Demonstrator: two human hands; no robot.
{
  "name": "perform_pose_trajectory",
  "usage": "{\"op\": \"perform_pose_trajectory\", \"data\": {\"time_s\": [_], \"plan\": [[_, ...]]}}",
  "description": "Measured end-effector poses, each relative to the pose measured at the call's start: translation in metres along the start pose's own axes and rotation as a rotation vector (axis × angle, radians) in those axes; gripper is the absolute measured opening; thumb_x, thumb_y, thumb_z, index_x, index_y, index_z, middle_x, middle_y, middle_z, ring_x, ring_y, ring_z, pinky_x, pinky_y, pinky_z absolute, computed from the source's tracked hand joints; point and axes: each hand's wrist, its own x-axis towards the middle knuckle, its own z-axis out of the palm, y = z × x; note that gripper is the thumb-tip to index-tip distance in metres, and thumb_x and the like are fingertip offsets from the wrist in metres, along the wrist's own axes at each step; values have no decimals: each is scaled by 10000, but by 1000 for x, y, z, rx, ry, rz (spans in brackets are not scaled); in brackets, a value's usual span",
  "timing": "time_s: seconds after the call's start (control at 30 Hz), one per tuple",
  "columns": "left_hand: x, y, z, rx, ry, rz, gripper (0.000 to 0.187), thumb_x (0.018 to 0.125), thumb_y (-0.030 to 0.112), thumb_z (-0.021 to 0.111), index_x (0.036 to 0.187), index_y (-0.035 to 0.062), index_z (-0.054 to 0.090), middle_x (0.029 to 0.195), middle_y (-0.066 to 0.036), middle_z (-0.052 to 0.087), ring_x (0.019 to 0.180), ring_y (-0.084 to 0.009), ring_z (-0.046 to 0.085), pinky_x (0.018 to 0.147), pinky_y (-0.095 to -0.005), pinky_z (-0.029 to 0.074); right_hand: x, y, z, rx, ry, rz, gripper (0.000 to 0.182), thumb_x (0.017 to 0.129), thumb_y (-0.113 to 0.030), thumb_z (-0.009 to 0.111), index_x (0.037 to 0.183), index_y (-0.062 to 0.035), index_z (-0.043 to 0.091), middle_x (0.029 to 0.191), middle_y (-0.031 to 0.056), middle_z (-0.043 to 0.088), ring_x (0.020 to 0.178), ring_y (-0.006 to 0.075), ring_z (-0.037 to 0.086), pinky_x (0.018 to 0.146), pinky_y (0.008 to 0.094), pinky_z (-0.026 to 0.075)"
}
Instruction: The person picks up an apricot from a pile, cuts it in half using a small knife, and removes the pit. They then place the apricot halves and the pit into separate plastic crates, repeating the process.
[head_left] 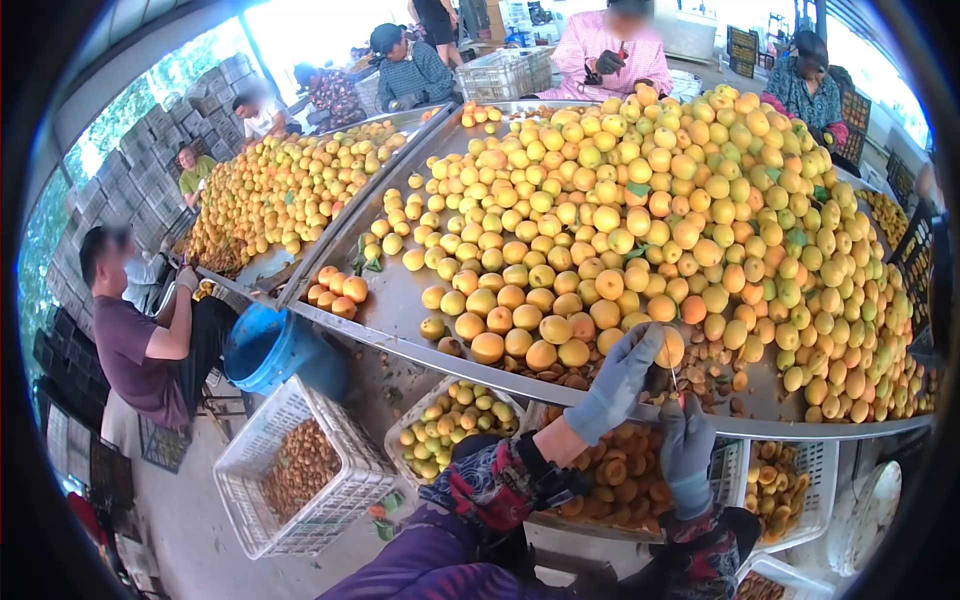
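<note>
My left hand (622, 384), in a grey glove, is closed around a whole yellow-orange apricot (670, 347) at the near edge of the metal table (385, 335). Just below the fruit, my right hand (688, 452), gloved too, grips a small knife (674, 381) with a thin blade pointing up at the apricot. Whether the blade has cut the skin is too small to tell. A big heap of apricots (640, 215) covers the table beyond my hands. Beneath them, a crate holds halved apricots (612, 478), partly hidden by my forearms.
A white crate (240, 495) with brown pits stands at lower left, beside a blue bucket (265, 350). A basket of greenish apricots (458, 425) sits under the table edge, and another crate (822, 485) at right holds halves. Several co-workers sit around the tables.
</note>
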Motion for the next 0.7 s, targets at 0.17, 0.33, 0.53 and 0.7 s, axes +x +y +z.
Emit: {"op": "perform_pose_trajectory", "data": {"time_s": [0.17, 0.33, 0.53, 0.7], "plan": [[2, -7, 12, 335, 159, 160, 323, 941, 277, 568, 1159, 42, 526, 1071, -13, 564, 920, -73, 547, 774, -237, 470, 1, 3, 0, -7, 1, -33, 403, 933, -348, 534, 1049, 36, 569, 628, 248, 535, 623, 446, 569, 493, 417, 420], [-11, 5, 38, 575, 380, 109, 339, 965, 347, 507, 1113, 46, 556, 997, -4, 573, 827, -64, 542, 745, -248, 477, 1, -5, 1, -95, 68, -80, 272, 907, -265, 532, 969, -4, 576, 642, 223, 567, 631, 439, 569, 509, 447, 441], [5, 3, 2, 395, 330, 35, 435, 941, 472, 497, 1044, 55, 570, 820, -7, 571, 678, -100, 539, 491, -274, 442, -2, -8, -15, 113, -75, -7, 204, 919, -247, 565, 891, -45, 552, 594, 149, 519, 530, 309, 527, 499, 362, 419], [-2, 16, 28, 387, 258, 229, 380, 971, 356, 484, 1120, 16, 565, 945, -47, 628, 768, -151, 604, 673, -261, 505, 3, -22, -32, 262, -209, -43, 231, 922, -232, 589, 875, -12, 534, 594, 80, 453, 545, 137, 451, 507, 285, 380]]}}
